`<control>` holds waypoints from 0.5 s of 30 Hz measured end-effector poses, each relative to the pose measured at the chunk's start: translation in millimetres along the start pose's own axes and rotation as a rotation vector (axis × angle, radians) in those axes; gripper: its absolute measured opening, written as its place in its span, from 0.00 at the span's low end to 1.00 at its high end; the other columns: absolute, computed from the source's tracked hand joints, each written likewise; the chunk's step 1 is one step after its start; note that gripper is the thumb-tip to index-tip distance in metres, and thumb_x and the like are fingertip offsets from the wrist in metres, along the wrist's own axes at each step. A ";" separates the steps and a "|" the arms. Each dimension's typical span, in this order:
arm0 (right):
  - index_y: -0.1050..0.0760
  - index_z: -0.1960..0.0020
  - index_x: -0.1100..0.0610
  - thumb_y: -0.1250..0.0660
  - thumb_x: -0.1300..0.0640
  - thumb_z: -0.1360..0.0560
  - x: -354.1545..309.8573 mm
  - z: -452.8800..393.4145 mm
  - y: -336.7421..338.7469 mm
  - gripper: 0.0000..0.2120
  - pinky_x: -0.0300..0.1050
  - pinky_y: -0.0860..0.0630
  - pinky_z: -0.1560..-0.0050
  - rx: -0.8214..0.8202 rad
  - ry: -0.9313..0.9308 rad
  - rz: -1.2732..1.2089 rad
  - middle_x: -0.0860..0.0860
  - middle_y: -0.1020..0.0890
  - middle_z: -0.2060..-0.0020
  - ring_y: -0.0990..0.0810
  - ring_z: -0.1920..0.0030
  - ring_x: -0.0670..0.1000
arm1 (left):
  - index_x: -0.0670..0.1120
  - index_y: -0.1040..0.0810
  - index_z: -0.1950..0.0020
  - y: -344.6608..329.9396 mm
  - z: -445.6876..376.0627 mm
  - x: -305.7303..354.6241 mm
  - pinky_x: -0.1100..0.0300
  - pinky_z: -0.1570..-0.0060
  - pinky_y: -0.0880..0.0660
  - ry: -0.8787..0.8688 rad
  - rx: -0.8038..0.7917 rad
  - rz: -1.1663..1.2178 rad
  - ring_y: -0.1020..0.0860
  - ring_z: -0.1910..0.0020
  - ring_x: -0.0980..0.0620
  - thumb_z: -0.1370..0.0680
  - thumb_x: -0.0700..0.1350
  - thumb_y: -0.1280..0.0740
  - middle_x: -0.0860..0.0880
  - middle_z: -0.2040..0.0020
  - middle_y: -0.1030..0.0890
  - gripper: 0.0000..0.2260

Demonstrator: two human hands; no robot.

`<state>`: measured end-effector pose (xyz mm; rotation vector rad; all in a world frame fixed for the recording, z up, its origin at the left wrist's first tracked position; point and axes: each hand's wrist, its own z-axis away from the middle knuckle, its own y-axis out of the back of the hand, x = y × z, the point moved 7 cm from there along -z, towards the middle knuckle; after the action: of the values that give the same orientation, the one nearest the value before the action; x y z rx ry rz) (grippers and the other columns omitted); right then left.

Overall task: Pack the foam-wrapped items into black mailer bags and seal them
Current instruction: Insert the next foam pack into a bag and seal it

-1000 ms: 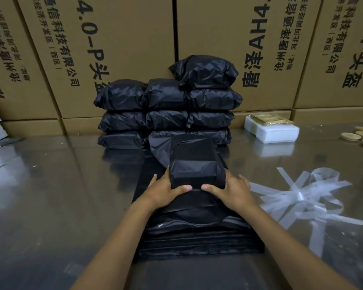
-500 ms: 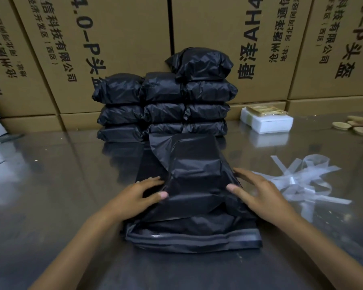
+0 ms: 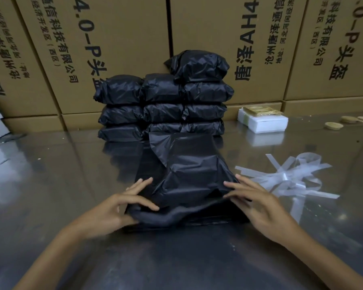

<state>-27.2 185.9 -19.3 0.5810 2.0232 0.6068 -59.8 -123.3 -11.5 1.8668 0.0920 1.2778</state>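
On the glossy dark tabletop (image 3: 50, 206), near its front edge, a black mailer bag (image 3: 189, 174) lies bulged over whatever is inside, crumpled, its loose open flap turned up toward the far side. Left hand (image 3: 113, 208) at the bag's near left corner: fingers extended, thumb and forefinger pinching a fold of the black film. Right hand (image 3: 258, 204) at the near right corner: fingers spread and mostly straight, tips touching the bag's edge; cannot tell whether it actually grips the film. Under the bag, a flat stack of empty black mailers (image 3: 197, 221) shows along the near edge. Behind it, well back against the wall, a pile of packed black bags (image 3: 166, 107) stands 3 high in 2 columns, with 1 more on top at the right. Right of the pile, a white foam-wrapped item (image 3: 264, 122) with a yellowish top face sits on the table. Right of the hands, a tangle of clear peeled strips (image 3: 291, 178). Far right, several round tan discs (image 3: 333, 125). Printed cardboard cartons (image 3: 124, 38) line the back.
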 end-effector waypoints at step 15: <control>0.25 0.59 0.54 0.34 0.54 0.20 12.1 -55.6 28.2 0.10 0.45 0.28 0.60 0.387 -0.340 -0.059 0.46 0.20 0.65 0.21 0.60 0.49 | 0.41 0.24 0.55 17.8 -65.8 -6.6 0.60 0.56 0.28 0.241 0.761 0.408 0.22 0.57 0.52 0.21 0.46 0.31 0.45 0.58 0.19 0.09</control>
<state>-76.5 204.5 16.0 0.7906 1.8298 0.0661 -121.9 -98.5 3.3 2.4348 0.3868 1.9362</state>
